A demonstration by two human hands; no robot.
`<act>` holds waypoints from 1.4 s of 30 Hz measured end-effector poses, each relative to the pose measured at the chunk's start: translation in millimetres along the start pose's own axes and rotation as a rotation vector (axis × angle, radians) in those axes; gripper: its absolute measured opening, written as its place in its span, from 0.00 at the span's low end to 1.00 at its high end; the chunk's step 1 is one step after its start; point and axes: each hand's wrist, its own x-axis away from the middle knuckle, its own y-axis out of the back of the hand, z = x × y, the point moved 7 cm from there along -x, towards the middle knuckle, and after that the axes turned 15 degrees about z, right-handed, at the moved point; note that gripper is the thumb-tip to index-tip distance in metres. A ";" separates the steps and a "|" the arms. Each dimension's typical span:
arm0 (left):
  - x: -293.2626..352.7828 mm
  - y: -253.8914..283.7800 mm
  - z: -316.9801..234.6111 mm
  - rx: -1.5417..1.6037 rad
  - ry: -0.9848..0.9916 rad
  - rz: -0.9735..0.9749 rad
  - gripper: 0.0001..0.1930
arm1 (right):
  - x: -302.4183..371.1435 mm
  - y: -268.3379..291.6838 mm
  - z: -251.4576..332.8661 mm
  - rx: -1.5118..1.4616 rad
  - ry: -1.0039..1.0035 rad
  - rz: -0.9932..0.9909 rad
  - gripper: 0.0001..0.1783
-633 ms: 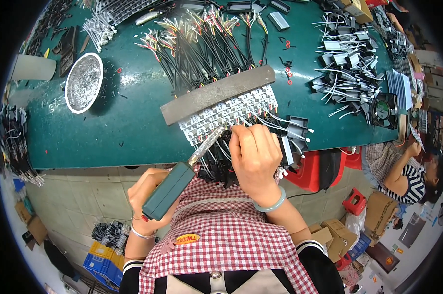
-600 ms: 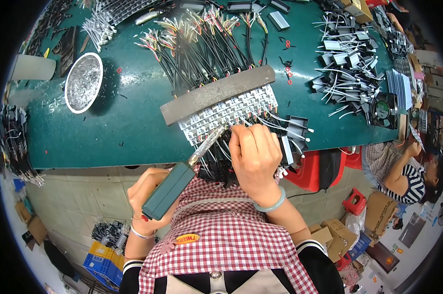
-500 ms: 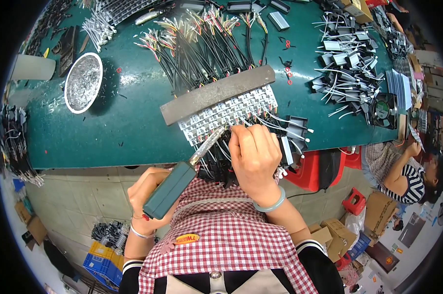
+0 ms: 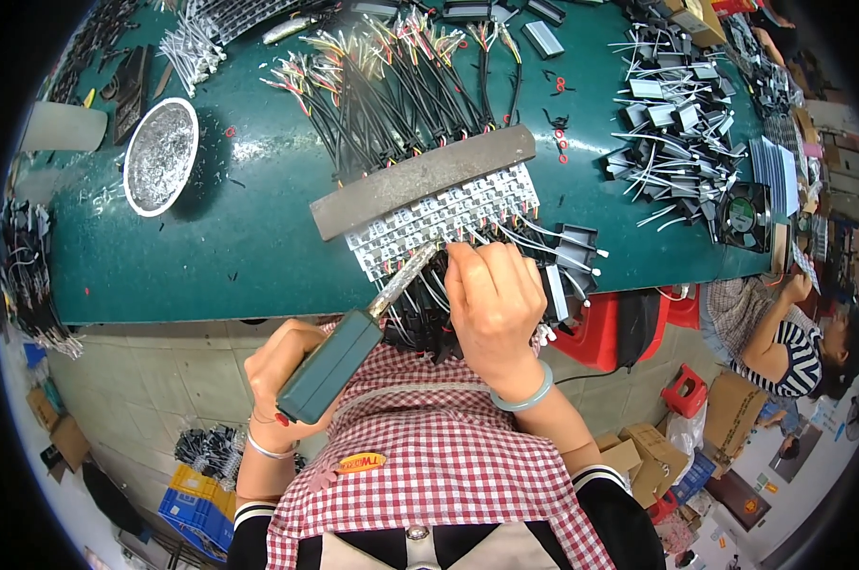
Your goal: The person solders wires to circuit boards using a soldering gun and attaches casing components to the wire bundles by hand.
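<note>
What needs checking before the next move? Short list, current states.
1. Tool grip: left hand wrapped around the green handle: ok.
2. Board hold-down: gray bar lies across the white circuit boards: ok.
3. Finger clearance: tool tip very close to the right hand, fingertips especially: not ok, in my judgement, if the tip is hot.
4. Tip heat: nothing visible settles it: cannot tell.
5. Right-hand hold: fingers curled at the boards' lower edge, anything pinched is hidden: cannot tell.
6. Bowl apart from the boards, to their left: ok.
</note>
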 end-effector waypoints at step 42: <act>11.0 6.1 -4.3 -0.025 -0.040 -0.059 0.14 | 2.4 -1.3 2.1 0.003 0.008 0.004 0.11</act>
